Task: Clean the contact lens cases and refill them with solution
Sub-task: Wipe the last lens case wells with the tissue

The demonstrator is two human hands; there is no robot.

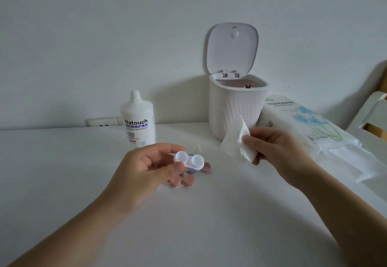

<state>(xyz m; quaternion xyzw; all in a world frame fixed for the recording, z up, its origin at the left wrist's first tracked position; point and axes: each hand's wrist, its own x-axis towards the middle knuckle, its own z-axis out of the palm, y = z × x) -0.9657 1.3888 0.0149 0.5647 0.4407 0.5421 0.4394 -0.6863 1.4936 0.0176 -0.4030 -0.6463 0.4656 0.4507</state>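
My left hand [149, 163] holds a white double-well contact lens case [189, 160] above the table, its two round wells facing up and uncapped. My right hand [278, 148] pinches a folded white tissue [235, 141] a little to the right of the case, not touching it. Under the case lie several loose caps, pink [206, 167] and grey-blue [191, 171], partly hidden by my fingers. A white bottle of Natouch lens solution [138, 120] stands upright behind my left hand with its cap on.
A small white bin [236, 109] stands at the back with its lid flipped open. A pack of tissue paper [310, 128] lies at the right, a sheet trailing out. A wall socket [102, 122] sits at the table's back edge. A wooden chair [374, 118] is at far right.
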